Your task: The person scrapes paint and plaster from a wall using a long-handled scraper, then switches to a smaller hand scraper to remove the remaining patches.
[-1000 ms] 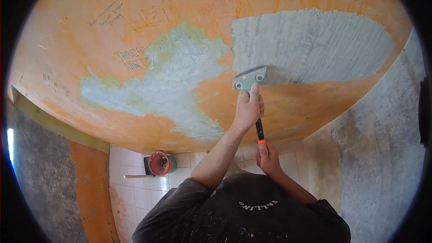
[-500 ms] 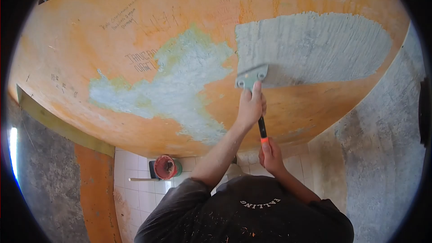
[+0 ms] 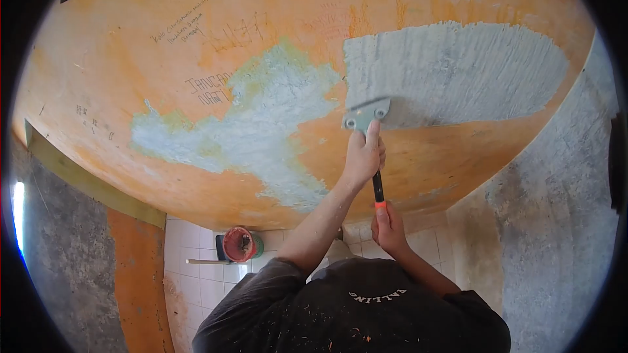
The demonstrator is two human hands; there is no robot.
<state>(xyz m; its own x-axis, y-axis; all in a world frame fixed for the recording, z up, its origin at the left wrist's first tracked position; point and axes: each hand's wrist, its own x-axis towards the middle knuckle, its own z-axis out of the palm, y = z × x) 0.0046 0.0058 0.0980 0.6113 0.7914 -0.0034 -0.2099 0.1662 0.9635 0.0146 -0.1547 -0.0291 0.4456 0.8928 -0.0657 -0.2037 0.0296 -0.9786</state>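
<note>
A wide wall scraper [image 3: 366, 114] with a bolted metal head and a long black handle is held in both hands. Its blade lies against the wall at the lower left corner of a scraped grey-blue patch [image 3: 458, 72]. My left hand [image 3: 365, 153] is closed round the top of the handle just under the head, thumb laid along it. Lower down, by an orange band, my right hand [image 3: 390, 227] grips the handle. Peeling orange paint [image 3: 314, 150] borders the blade on the left and below, with a ragged pale patch [image 3: 255, 124] further left.
A red bucket [image 3: 227, 246] with debris in it stands on the white tiled floor [image 3: 196, 235] at the wall's foot, a stick-like handle [image 3: 208, 261] beside it. A grey wall [image 3: 556, 222] closes the right side. Handwriting marks the upper wall.
The scraper head stays almost in place against the wall. The lower handle and my right hand have shifted slightly left. The whole view has tilted a little.
</note>
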